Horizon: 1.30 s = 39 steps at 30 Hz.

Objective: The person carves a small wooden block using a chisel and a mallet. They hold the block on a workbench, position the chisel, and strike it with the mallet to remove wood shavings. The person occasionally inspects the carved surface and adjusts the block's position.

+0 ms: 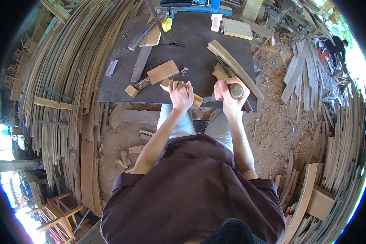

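Observation:
My left hand (181, 98) is closed over a short wooden block (197, 101) at the table's near edge, its ends sticking out on both sides. To the right, my right hand (232, 105) wraps round an upright wooden handle (236, 90); its round end faces up. The tool's lower part is hidden, so I cannot tell its kind. Just beyond that fist lie a rough piece of wood (221, 72) and a long wooden bar (236, 67) set at a slant. A flat rectangular board (163, 72) rests beyond my left hand, near a small wooden cube (131, 91).
The dark tabletop (191, 57) also carries a hammer (142, 35), a yellow object (166, 24) and a thick wooden board (237, 29). Tall stacks of wooden strips (65, 61) stand at left. Sawdust and offcuts cover the floor (272, 122). A person (336, 46) is far right.

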Tool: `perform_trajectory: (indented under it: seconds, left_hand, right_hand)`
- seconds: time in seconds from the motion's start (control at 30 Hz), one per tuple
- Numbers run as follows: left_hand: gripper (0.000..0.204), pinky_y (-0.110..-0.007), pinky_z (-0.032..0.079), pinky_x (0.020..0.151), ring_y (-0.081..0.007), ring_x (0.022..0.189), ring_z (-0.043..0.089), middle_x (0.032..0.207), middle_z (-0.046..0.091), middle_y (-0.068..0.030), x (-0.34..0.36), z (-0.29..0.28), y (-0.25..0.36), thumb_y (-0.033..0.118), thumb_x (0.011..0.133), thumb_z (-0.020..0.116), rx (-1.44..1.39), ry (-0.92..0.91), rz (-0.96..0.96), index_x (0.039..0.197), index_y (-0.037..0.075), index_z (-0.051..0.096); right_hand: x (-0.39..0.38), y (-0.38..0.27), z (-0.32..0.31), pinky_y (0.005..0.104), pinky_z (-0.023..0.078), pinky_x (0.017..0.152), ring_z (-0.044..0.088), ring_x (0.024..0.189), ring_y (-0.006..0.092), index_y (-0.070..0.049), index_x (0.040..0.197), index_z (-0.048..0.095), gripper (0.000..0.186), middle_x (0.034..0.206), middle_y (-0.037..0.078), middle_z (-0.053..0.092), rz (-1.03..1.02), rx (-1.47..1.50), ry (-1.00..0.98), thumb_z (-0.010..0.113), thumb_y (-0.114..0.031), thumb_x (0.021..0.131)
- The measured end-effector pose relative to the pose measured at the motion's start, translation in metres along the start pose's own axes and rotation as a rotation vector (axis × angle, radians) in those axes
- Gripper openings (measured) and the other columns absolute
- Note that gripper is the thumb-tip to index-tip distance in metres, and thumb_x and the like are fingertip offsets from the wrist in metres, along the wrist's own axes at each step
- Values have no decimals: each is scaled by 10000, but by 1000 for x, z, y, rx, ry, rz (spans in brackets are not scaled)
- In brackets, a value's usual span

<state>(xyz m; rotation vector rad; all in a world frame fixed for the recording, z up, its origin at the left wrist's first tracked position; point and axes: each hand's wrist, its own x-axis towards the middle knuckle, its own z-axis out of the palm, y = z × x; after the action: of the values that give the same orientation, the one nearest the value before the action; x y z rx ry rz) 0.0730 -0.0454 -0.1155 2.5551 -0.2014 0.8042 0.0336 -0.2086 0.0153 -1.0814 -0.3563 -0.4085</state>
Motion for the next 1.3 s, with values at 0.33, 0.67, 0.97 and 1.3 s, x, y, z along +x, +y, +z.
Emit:
perform_trajectory:
  seconds: [0.33,0.67,0.97,1.3]
  left_hand:
    - [313,-546,299,1091,-311,1019,571,901,648,-121,-4,-4,-7,335,917,624,-187,-120,16,803,44,647]
    - [740,-551,227,1108,-309,1246,456,1259,534,-98,-24,-18,-40,472,705,819,-182,-276,294,1264,93,518]
    - [770,-530,273,1064,-309,1220,456,1258,529,-97,-33,-4,-36,506,688,804,-156,-154,267,1259,76,518]
    - [728,-498,279,1055,-301,1185,477,1227,552,-86,-30,-9,-34,494,688,820,-177,-175,262,1225,85,547]
  right_hand:
    - [7,13,-2,259,421,456,573,527,111,26,810,598,106,681,73,607,-37,40,-79,651,111,845]
    - [14,15,10,247,440,501,581,535,99,-9,741,608,140,668,36,619,21,-192,-71,714,71,783]
    - [20,32,16,246,415,536,533,582,50,-35,710,603,153,632,11,594,-31,-391,-148,741,-7,770]
    - [39,-30,14,236,457,540,575,566,80,-8,747,632,123,664,34,631,-224,-197,-41,728,68,767]
